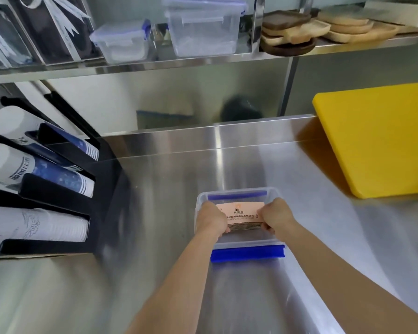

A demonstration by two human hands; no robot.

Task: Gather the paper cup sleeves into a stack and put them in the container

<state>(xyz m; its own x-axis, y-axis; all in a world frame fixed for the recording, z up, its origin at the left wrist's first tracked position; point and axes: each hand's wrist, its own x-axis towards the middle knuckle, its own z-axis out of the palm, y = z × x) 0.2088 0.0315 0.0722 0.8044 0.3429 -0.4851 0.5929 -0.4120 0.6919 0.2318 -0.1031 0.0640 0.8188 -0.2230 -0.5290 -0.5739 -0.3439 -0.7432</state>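
Note:
A stack of flat pinkish paper cup sleeves with printed text sits inside a clear plastic container with blue clips, near the middle of the steel counter. My left hand grips the stack's left end and my right hand grips its right end. Both hands reach down into the container, so the ends of the stack are hidden. The container's near blue clip is folded outward toward me.
A black rack holding sleeves of paper cups stands at the left. A yellow cutting board leans at the right. The shelf above carries clear lidded boxes and wooden trays.

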